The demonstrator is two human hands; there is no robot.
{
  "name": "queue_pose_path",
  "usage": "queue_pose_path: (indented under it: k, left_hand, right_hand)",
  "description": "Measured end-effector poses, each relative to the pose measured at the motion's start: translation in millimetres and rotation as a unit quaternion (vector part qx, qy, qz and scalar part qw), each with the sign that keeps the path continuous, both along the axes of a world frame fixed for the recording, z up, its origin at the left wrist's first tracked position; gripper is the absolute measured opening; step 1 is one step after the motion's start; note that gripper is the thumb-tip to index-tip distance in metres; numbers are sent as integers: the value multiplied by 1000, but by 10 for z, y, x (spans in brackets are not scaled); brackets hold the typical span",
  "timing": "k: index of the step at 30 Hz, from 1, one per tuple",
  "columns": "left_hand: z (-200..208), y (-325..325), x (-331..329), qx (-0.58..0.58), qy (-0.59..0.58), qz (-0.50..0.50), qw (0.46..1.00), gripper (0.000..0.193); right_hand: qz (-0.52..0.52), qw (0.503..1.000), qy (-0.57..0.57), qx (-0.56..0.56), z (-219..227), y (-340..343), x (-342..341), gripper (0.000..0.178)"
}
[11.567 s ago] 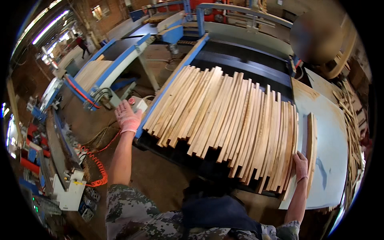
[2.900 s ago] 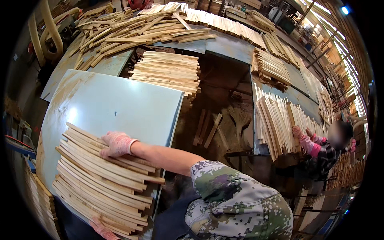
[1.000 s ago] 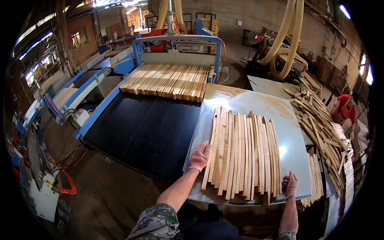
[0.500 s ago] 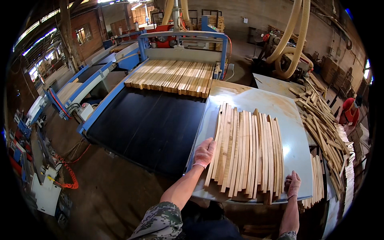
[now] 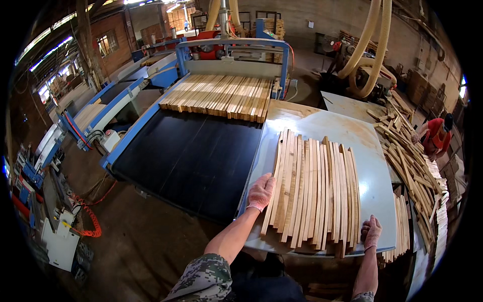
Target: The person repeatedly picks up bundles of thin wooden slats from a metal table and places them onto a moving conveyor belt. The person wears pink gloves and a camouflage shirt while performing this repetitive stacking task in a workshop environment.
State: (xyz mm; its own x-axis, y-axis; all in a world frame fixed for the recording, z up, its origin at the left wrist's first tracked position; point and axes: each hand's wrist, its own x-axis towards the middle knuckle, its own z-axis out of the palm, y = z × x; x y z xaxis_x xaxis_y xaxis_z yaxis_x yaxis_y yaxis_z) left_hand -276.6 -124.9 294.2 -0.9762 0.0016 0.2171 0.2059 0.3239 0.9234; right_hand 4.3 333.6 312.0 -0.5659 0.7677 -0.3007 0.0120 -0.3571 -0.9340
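A row of narrow wooden strips (image 5: 313,191) lies side by side on a grey metal-topped table (image 5: 372,176), their ends uneven. My left hand (image 5: 261,192), in a pale knitted glove, presses against the row's left side with its fingers curled together. At the near right corner, my right hand (image 5: 371,232) is gloved too and closed like a fist, just beside the rightmost strips, with nothing visible in it. Left of the table runs a black conveyor belt (image 5: 186,161). Farther along the belt, a packed batch of strips (image 5: 216,98) lies before a blue machine frame (image 5: 231,43).
Loose strips (image 5: 410,168) are heaped beyond the table's right side, where a person in red (image 5: 436,136) bends over. More strips (image 5: 401,226) stick out beside the table's right edge. Beige ducts (image 5: 370,50) hang at the back right. An orange coiled hose (image 5: 93,221) lies at left.
The strips on the table and both my hands appear slightly farther right, as does the whole scene. The person in red has shifted a little. My hands keep nearly the same pose.
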Motion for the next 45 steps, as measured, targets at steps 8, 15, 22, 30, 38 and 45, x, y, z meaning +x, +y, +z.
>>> queue_pose_path:
  k: [8, 15, 22, 30, 38, 45]
  left_hand:
    - [42, 11, 15, 26, 3, -14, 1000, 50]
    - [58, 13, 26, 40, -7, -21, 999, 50]
    - [69, 11, 25, -1, 30, -8, 1000, 50]
    - [119, 17, 63, 12, 28, -3, 1000, 49]
    - [34, 23, 13, 16, 12, -7, 1000, 49]
    - [71, 13, 29, 1, 18, -8, 1000, 50]
  right_hand:
    - [-1, 1000, 17, 6, -50, 41, -2, 12]
    - [-4, 1000, 21, 9, -62, 60, 14, 11]
    - [10, 1000, 15, 6, -87, 101, 28, 14]
    - [-4, 1000, -1, 18, 26, 3, 1, 16]
    - [3, 1000, 7, 17, -94, 109, 1, 18]
    - [-2, 1000, 23, 8, -83, 101, 13, 17]
